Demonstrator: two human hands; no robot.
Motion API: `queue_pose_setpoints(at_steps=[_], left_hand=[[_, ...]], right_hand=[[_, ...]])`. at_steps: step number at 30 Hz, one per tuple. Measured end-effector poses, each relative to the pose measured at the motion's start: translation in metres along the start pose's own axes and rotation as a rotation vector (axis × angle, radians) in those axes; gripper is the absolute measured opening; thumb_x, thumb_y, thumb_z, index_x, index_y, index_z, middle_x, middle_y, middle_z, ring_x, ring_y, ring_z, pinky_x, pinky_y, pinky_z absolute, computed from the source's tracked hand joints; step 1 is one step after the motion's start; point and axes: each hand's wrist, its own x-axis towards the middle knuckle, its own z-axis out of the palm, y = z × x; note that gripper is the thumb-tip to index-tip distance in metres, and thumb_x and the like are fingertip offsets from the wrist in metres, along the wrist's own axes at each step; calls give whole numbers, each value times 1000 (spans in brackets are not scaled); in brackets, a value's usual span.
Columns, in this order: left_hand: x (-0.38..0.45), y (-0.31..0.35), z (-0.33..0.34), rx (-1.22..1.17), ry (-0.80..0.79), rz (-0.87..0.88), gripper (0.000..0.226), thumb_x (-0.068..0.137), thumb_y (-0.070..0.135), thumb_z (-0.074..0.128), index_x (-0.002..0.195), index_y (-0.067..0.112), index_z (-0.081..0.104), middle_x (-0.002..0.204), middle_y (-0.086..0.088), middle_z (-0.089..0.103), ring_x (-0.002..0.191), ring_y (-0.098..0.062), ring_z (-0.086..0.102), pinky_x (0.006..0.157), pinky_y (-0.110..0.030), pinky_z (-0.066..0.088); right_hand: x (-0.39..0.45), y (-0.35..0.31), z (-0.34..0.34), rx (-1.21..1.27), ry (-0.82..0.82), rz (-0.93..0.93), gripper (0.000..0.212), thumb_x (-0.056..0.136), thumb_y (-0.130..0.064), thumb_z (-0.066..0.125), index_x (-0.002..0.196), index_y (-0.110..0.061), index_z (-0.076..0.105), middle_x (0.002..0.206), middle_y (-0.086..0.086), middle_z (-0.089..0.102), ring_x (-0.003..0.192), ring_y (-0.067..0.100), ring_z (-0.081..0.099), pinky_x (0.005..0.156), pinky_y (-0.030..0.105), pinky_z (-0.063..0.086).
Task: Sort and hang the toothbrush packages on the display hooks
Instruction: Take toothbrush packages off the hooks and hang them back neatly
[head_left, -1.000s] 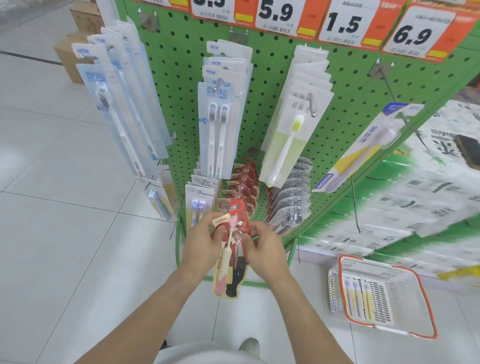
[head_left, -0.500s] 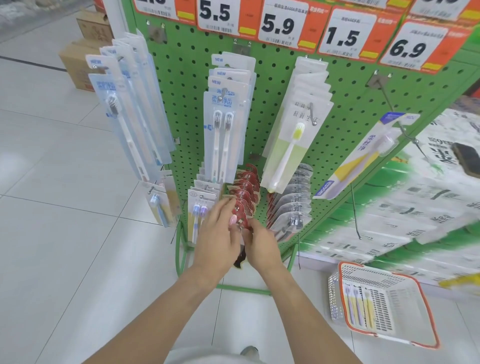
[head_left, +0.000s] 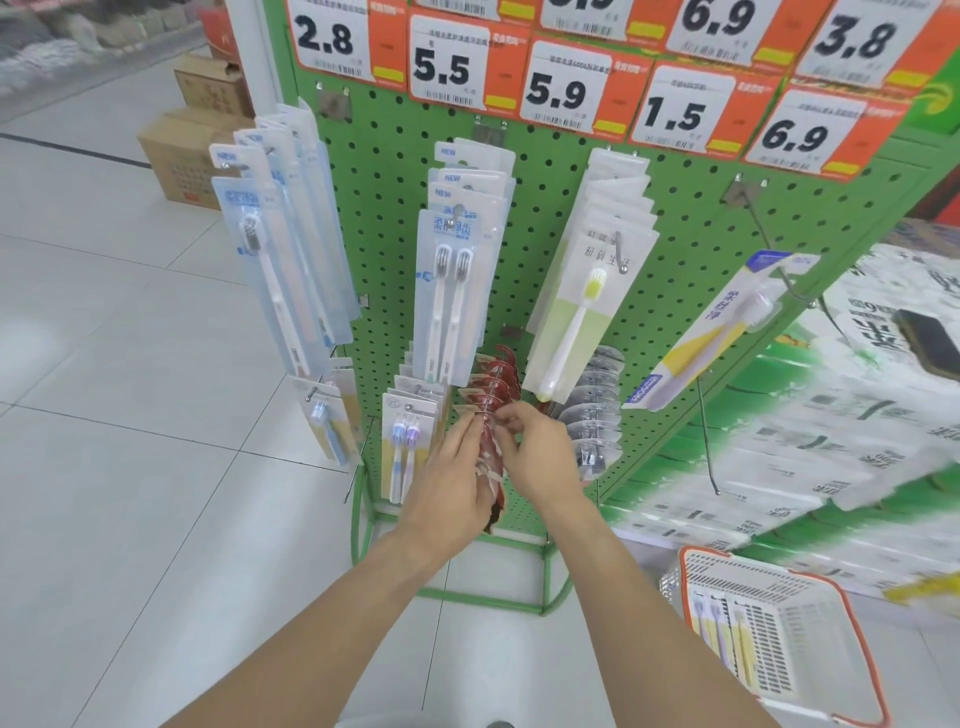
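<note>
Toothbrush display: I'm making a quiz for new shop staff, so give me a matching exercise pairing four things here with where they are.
Things:
1. red package
2. basket
3. cardboard boxes
4. yellow package

Places:
A. floor, lower right of the rack
B. between left hand and right hand, at the lower middle hook
C. floor, behind the rack's left edge
D. alone on the right-hand hook, tilted

Pairs: 1-B, 2-A, 3-C, 4-D
</note>
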Motion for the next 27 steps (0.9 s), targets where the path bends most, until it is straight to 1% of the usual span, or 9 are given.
queue_pose_setpoints(at_steps=[1,4,8,11,16,20,22,25,27], left_hand=[[0,1,0,4,-1,-7,70,98,14,51,160,13,19,168,3,13,151,-17,24,122,-30,23],[-1,3,-1,15,-7,-8,72,97,12,52,160,13,18,168,2,13,151,-19,24,123,-32,24],[-1,1,-2,15,-6,3,71,96,13,52,159,12,19,167,0,15,151,-19,24,122,-33,27],[-1,2,-3,7,0,-2,71,95,11,53,158,12,23,167,0,18,150,-19,26,122,-35,27],[0,3,-1,18,9,11,70,93,10,53,157,9,26,164,-4,24,149,-23,29,121,-37,29],[-1,7,0,-16,28,-14,69,95,12,54,158,13,26,162,-2,26,147,-21,32,117,-33,30],[-1,9,0,-17,33,-15,68,95,13,55,156,14,27,162,-3,26,147,-22,31,116,-34,30],[0,11,0,-25,33,-20,64,97,17,53,156,14,29,162,-5,26,147,-24,33,117,-38,33],[1,10,2,-27,33,-22,63,97,17,53,156,13,30,161,-7,27,146,-26,35,116,-41,36]], right_hand=[[3,-1,1,-16,-3,-8,11,96,-18,64,105,-15,69,89,-1,74,78,16,67,70,27,50],[11,-2,2,-71,-9,-26,4,94,-21,67,95,-17,68,81,-3,72,74,18,67,69,34,54],[12,-4,0,-110,-38,-35,12,94,-22,66,83,-22,63,71,-4,68,68,20,64,68,40,55],[11,-5,-1,-108,-45,-45,12,95,-21,65,83,-18,62,71,-2,67,68,23,64,67,42,54],[5,-5,-10,-111,-7,-66,15,96,-24,64,85,-15,62,68,-1,65,66,24,62,63,40,53],[-2,-4,-16,-135,16,-50,13,95,-23,62,84,-16,61,65,-4,62,62,22,61,61,40,53],[-7,-4,-19,-159,28,-61,14,95,-23,61,85,-14,60,65,-1,63,62,24,62,59,40,52],[-17,-2,-25,-164,57,-47,16,95,-23,60,84,-11,61,66,3,65,65,27,62,60,38,49],[-23,0,-29,-164,84,-36,17,94,-23,60,81,-12,60,62,1,64,61,25,61,59,37,49]])
